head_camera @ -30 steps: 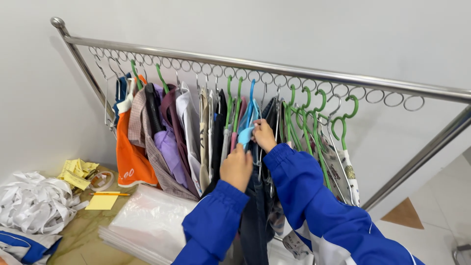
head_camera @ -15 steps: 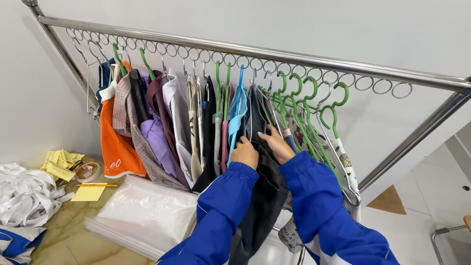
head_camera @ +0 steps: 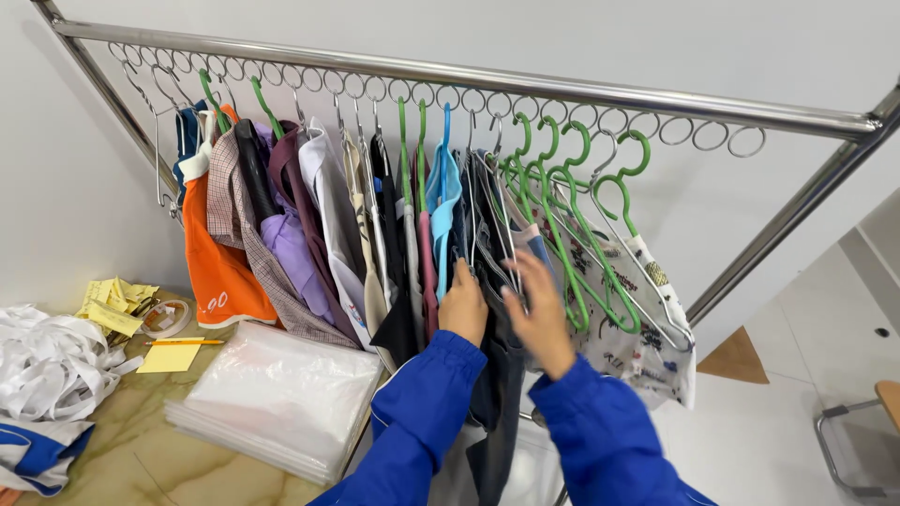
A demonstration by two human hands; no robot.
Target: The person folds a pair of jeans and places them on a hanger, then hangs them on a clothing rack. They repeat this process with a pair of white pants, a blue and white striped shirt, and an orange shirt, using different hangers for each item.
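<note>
A steel clothes rack with a row of rings carries many hung garments. My left hand is closed on a dark garment hanging mid-rack, just right of a light blue hanger. My right hand is blurred, with its fingers spread against the same dark garment's right side, beside several green hangers. Both of my sleeves are blue.
An orange garment and a purple shirt hang at the left. On the marble table lie a stack of clear plastic bags, yellow notes, a tape roll and white straps. A chair frame stands lower right.
Both hands have dropped from the hanger hooks near the rail down to the dark garment's shoulders. The view has moved closer to the rack.
</note>
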